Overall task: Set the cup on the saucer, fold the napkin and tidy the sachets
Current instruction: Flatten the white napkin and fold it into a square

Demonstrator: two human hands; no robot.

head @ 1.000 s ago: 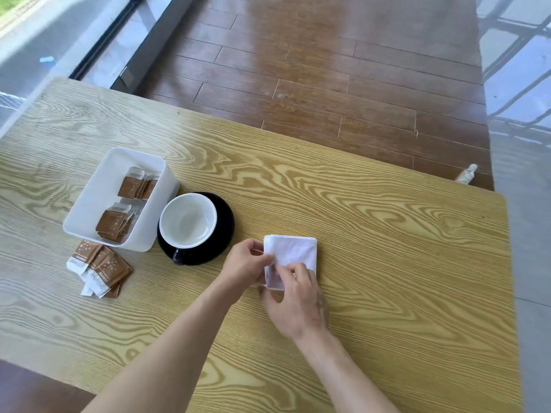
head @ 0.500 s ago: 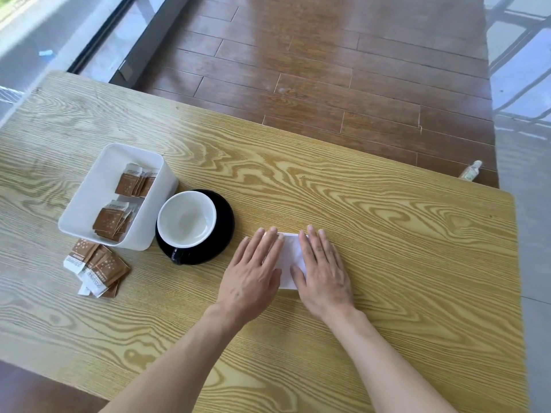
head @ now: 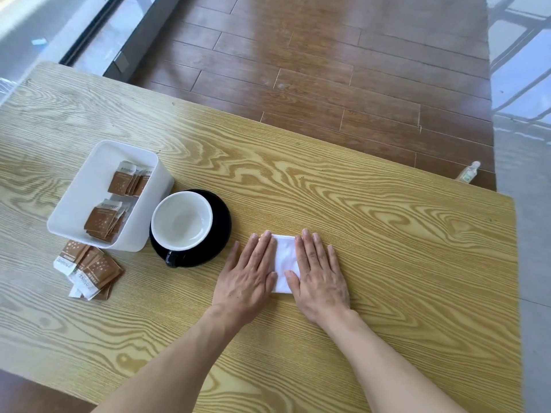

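While both hands, left and right, lie flat and open, gripping nothing, on the folded napkin on the tabletop, it looks soft, light, best pinched at corners.

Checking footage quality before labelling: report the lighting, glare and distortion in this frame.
Head view: soft, even daylight, with faint shadows under the hands, left and right; pale glare washes the floorboards at the top; wide-angle bowing bends the table edges; the sachet print is too small to read.
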